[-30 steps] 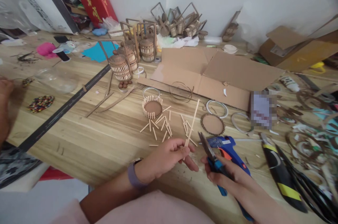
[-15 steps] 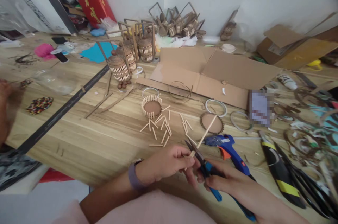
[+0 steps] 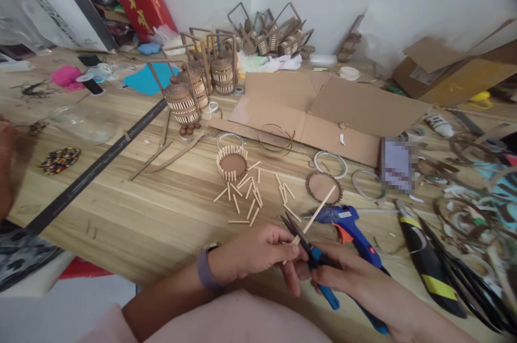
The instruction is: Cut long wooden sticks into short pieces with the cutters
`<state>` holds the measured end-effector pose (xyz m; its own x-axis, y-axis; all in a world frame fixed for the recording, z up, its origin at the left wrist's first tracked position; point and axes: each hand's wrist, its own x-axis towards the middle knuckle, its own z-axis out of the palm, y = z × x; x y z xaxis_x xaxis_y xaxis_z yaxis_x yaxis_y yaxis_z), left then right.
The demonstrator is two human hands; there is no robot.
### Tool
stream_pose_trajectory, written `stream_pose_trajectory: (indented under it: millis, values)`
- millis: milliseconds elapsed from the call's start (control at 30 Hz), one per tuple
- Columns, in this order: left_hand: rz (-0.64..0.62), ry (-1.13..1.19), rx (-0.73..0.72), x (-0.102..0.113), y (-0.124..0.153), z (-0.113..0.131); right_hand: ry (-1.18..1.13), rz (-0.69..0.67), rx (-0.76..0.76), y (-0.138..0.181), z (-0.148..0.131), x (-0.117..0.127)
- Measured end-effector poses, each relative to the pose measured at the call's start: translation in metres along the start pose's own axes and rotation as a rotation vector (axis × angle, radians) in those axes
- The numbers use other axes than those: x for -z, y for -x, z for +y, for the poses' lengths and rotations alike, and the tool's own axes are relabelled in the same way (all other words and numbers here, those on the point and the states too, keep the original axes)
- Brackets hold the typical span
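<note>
Pale wood it is, a slim stick point(image 3: 319, 208), pinched between the thumb and fingers of the left hand point(image 3: 272, 249), low and just right of centre in the frame, its long end slanting up to the right. Close beside, the right hand point(image 3: 349, 273) grips the blue-handled cutters point(image 3: 317, 257), and look, the blades lie across the stick just past the left thumb! Whether they bite, I can't tell from where I stand.

What does a good snip want? I'd say blades square to the wood, the pinch firm and near, thumb tip clear of the edges, then one even squeeze; a slanted bite would likely leave a ragged end, and a loose hold could let the piece spring away. For length, there's a guide: the short sticks point(image 3: 236, 204) scattered mid-frame, worth sighting against before squeezing.

Just above them sits the round base point(image 3: 233, 164), fringed with uprights, their tops roughly level. Further right, the stick's tip overlaps the dark-edged disc point(image 3: 321, 187), and below that lies the blue glue gun point(image 3: 345, 216), near the fingers, so watch the nozzle. Lidded baskets point(image 3: 181, 100) stand upper left of centre; at the left edge, another person's hand point(image 3: 6, 141) shows.
</note>
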<state>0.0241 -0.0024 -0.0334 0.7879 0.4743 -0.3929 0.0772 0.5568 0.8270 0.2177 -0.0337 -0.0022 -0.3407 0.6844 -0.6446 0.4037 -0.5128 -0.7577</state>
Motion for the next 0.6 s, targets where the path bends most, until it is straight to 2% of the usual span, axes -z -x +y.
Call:
stream_pose_trajectory:
  millis: [333,600]
  values:
    - [-0.020,-0.053,-0.006,-0.0007,0.0012,0.0008,0.214,-0.026,0.057,-0.0038,0.0038,-0.0011]
    - [-0.001,-0.116,-0.028,-0.0011,0.0029,0.0021,0.243,0.087,0.163,-0.0069,0.0006,-0.0093]
